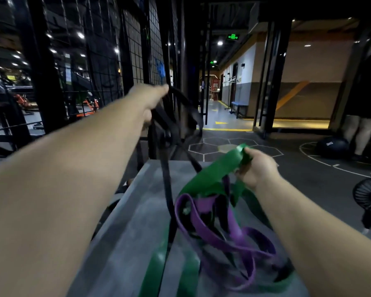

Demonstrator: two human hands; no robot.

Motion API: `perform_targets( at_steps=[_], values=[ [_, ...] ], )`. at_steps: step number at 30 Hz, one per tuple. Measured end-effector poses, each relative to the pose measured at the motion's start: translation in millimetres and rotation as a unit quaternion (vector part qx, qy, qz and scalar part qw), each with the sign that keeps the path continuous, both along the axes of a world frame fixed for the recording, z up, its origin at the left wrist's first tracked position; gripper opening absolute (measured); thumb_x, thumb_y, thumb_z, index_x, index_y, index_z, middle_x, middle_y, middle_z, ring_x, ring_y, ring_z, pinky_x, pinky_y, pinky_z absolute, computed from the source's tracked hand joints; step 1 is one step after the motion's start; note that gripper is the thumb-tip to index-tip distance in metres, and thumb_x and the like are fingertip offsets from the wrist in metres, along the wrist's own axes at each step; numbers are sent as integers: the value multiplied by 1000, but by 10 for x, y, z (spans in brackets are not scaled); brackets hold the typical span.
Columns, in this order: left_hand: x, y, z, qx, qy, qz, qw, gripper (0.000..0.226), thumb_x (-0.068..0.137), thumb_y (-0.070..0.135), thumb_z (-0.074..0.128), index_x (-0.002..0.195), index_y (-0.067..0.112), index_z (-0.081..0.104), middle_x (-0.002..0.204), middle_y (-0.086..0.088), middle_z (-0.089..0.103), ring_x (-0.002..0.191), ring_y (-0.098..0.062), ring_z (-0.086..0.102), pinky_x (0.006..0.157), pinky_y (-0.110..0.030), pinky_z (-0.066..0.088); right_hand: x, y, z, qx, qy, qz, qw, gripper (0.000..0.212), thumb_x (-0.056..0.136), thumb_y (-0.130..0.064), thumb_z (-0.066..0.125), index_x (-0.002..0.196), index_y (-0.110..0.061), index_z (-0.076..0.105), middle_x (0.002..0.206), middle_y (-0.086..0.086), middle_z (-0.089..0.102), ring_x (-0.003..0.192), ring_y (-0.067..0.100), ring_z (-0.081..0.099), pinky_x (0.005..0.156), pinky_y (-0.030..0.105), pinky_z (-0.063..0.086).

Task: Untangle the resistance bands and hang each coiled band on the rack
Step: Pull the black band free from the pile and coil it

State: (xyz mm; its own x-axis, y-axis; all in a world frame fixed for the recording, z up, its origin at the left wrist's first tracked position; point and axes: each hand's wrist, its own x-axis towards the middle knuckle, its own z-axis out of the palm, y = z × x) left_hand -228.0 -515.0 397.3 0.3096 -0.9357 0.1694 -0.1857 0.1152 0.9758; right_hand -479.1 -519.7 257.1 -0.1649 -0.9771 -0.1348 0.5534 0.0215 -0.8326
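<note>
Grey surface w/ tangled bands

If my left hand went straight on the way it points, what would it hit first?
Probably the black wire rack just beyond the left hand, which grips the black band; depth is hard to judge.

Wire grid rack blocks left; floor open right of grey table.

The green band is smooth rubber with a slight sheen; the purple band is duller. The black band is matt. Platform, 6 o'clock: grey, mottled, matt. Rack, 11 o'clock: black metal mesh. Ball, 3 o'clock: dark, semi-gloss.
</note>
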Motion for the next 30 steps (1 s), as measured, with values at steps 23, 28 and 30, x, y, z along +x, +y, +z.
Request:
perform_targets(
  at_steps=[23,28,30],
  values=[
    [212,120,-1813,225,-156,-23,961,48,80,37,77,112,5,60,117,-9,64,105,-29,58,96,-39,48,-274,166,-1047,64,713,123,687,74,82,-28,77,141,-10,36,134,17,49,118,33,54,91,34,46],
    [244,186,-2072,241,-237,52,940,45,85,47,70,92,8,49,82,-6,51,62,-19,43,68,-33,40,-75,197,-1166,-68,825,116,549,83,80,-44,72,150,-27,30,155,4,20,143,29,21,114,45,29],
    [298,166,-2170,237,-247,80,936,83,83,47,71,136,-2,29,112,-16,55,80,-29,55,68,-36,42,49,197,-1189,-131,833,161,513,85,81,-53,70,152,-26,30,159,1,19,147,23,15,118,40,22]
  ],
)
